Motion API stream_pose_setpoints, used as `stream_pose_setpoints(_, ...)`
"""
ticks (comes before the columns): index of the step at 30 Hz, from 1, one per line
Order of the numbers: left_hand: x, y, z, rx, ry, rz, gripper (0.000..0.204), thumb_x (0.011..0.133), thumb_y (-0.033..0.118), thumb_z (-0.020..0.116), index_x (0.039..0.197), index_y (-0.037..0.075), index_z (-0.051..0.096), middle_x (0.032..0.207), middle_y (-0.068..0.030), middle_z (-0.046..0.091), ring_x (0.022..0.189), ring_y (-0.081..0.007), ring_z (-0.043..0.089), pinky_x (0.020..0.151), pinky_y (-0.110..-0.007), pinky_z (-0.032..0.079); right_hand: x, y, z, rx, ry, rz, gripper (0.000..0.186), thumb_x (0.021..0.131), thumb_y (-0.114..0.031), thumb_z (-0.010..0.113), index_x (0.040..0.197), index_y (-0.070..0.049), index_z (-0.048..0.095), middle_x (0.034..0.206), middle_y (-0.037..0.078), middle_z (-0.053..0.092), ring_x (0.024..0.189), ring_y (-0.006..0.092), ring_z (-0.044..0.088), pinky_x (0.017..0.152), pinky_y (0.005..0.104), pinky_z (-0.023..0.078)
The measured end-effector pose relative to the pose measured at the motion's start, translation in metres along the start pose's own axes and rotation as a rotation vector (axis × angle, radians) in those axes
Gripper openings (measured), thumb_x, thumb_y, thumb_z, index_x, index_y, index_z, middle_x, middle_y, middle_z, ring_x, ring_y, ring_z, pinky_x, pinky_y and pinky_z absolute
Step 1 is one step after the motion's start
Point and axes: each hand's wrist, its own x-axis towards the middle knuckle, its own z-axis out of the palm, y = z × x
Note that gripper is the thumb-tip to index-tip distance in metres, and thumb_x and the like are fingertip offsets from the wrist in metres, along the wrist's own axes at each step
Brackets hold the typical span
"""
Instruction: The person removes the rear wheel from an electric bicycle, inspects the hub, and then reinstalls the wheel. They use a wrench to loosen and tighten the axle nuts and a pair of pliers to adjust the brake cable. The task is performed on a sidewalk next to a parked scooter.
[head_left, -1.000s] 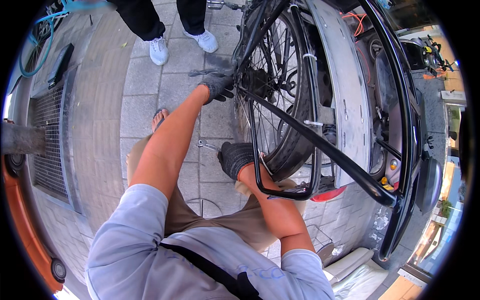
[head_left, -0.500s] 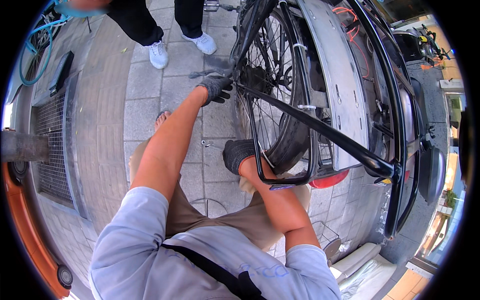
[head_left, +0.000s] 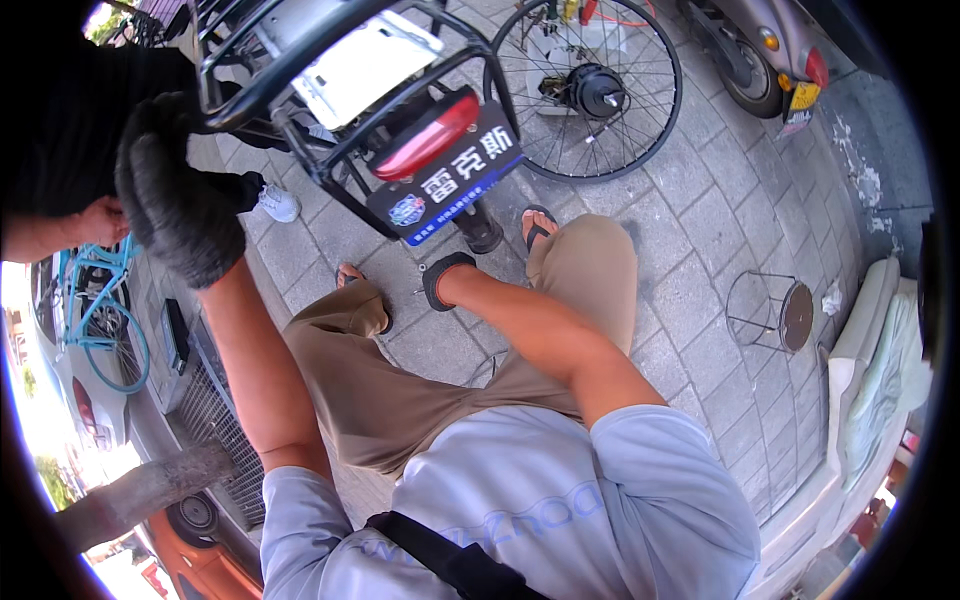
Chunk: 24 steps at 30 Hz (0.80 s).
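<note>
Dark knit gloves cover both my hands. My left hand is raised at the left end of a black tubular rear rack, fingers stretched upward; whether it touches the tube, I cannot tell. Low over the paving, my right hand reaches beside small metal pieces, its fingers mostly hidden. Above it are the bicycle's red tail light, a dark-blue plate and the lower end of a black tyre. A spoked wheel with a black hub lies to the right.
A person in black stands at left, a bare hand near my left wrist. Also around are a turquoise bicycle, a parked scooter, a round stool, a pale cushioned seat, a post and an orange car.
My view has swung toward the right. My left hand has left the wheel area and risen to the rack. My right hand has moved from beside the tyre to the small metal pieces.
</note>
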Motion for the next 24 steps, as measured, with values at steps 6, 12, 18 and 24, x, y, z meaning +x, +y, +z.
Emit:
stream_pose_setpoints(6,0.018,0.096,0.075,0.532,-0.486,0.088,0.048,0.106,0.028,0.045,0.137,-0.007,0.053,0.138,-0.0189,0.058,0.129,-0.0286,0.054,0.113,-0.043,0.037,0.021,0.004,0.116,0.328,-0.066,0.22,0.036,0.082,-0.016,0.066,0.116,-0.019,0.075,0.123,0.004,0.072,0.108,0.0239,0.07,0.08,0.0451,0.057)
stream_pose_setpoints(12,0.014,0.127,0.112,1.01,-0.573,-0.034,0.043,0.105,0.027,0.048,0.126,-0.008,0.06,0.123,-0.0153,0.064,0.11,-0.0252,0.061,0.098,-0.036,0.046,0.032,0.032,0.137,0.461,-0.144,0.347,0.035,0.081,-0.016,0.071,0.115,-0.022,0.076,0.121,-0.003,0.072,0.108,0.0197,0.069,0.076,0.0422,0.056)
stream_pose_setpoints(18,0.013,0.123,0.087,1.248,-0.453,0.178,0.037,0.104,0.028,0.048,0.094,0.0,0.07,0.091,-0.0125,0.073,0.085,-0.0222,0.066,0.08,-0.034,0.049,0.055,0.058,0.164,0.7,-0.04,0.456,0.032,0.083,-0.02,0.066,0.113,-0.022,0.076,0.121,-0.001,0.072,0.109,0.0203,0.07,0.079,0.0412,0.057)
stream_pose_setpoints(24,0.015,0.115,0.068,1.773,-0.358,0.229,0.026,0.097,0.016,0.051,0.103,0.004,0.073,0.077,-0.0068,0.069,0.068,-0.0177,0.063,0.065,-0.03,0.047,0.05,0.082,0.157,0.963,0.017,0.57,0.03,0.085,-0.023,0.065,0.112,-0.017,0.076,0.12,0.006,0.073,0.113,0.025,0.069,0.086,0.0394,0.056)
